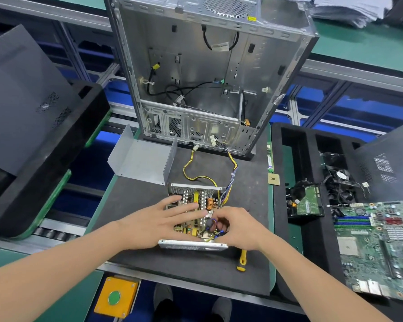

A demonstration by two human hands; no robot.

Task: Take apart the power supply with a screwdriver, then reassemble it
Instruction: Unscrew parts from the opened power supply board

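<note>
The opened power supply (pixel 196 201) lies on the dark mat in front of me, its circuit board exposed between two perforated metal walls. My left hand (pixel 158 219) rests flat on the board with straight fingers. My right hand (pixel 235 226) has its fingers curled over the board's right side, around a dark coil and blue wires. The supply's bent metal cover (pixel 141 159) lies off to the back left. A yellow-handled screwdriver (pixel 242 260) lies on the mat just under my right wrist. Yellow and mixed cables (pixel 228 173) run from the supply toward the case.
An empty computer case (pixel 205 73) stands open behind the supply. A black foam tray (pixel 296 240) on the right holds a hard drive (pixel 308 204), a fan and a motherboard (pixel 379 247). Dark panels on foam sit at left. A yellow box with a green button (pixel 115 297) is below the mat.
</note>
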